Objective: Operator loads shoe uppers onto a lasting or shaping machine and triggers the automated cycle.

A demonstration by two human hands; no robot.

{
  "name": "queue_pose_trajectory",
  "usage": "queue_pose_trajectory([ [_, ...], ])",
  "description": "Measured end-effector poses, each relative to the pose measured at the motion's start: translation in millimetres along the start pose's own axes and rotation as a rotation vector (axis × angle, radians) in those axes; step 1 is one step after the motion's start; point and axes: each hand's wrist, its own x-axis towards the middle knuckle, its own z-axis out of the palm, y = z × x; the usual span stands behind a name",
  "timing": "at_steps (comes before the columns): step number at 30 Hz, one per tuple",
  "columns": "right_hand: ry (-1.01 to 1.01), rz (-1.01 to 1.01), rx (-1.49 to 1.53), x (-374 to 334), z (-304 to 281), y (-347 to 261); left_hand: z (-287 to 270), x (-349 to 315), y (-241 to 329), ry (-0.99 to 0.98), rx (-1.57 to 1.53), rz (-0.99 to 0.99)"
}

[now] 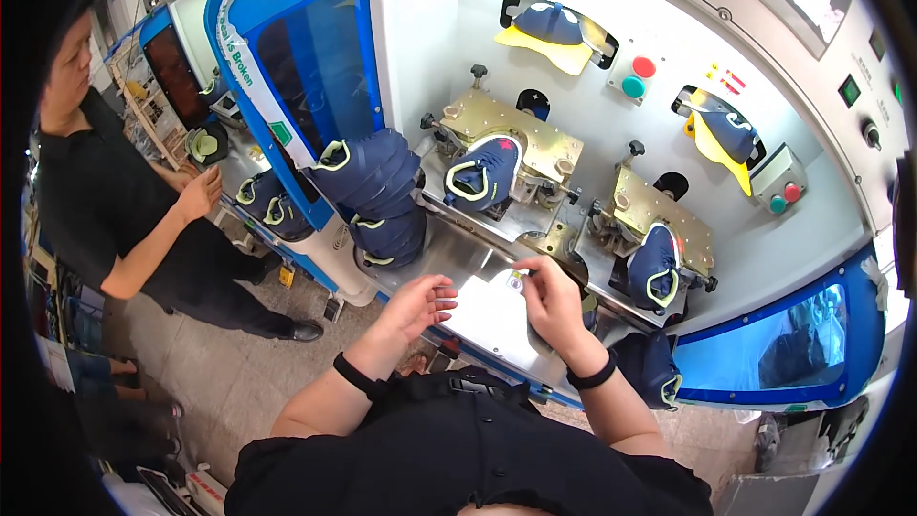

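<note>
My left hand (420,308) hovers above the shiny metal ledge (482,320) of a machine, its fingers loosely bent and apart, nothing in them. Over the ledge's right part is my right hand (557,306), index finger stretched forward and thumb apart from it; no object shows in it. Ahead, a navy shoe upper (482,174) with a pale green collar lining sits at the left brass-coloured clamp plate (511,129). A similar upper (654,268) sits at the right clamp plate (659,215), beyond my right hand.
Nested navy uppers (368,172) are piled at the left, with more (650,370) at the right. Blue-framed door panels (310,57) flank the machine. Navy-and-yellow pieces (544,38) poke from wall openings near red and green buttons (638,76). A person (143,201) stands left.
</note>
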Motion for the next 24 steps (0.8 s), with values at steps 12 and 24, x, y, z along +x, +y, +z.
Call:
queue_pose_trajectory([
  [12,-0.040,0.074,-0.455,99.4,118.2,0.7,-23.3,40.0,50.1,-0.196,0.045,-0.034],
  [24,0.154,0.193,-0.399,90.7,143.6,-7.5,9.1,133.5,73.2,-0.468,-0.326,0.057],
])
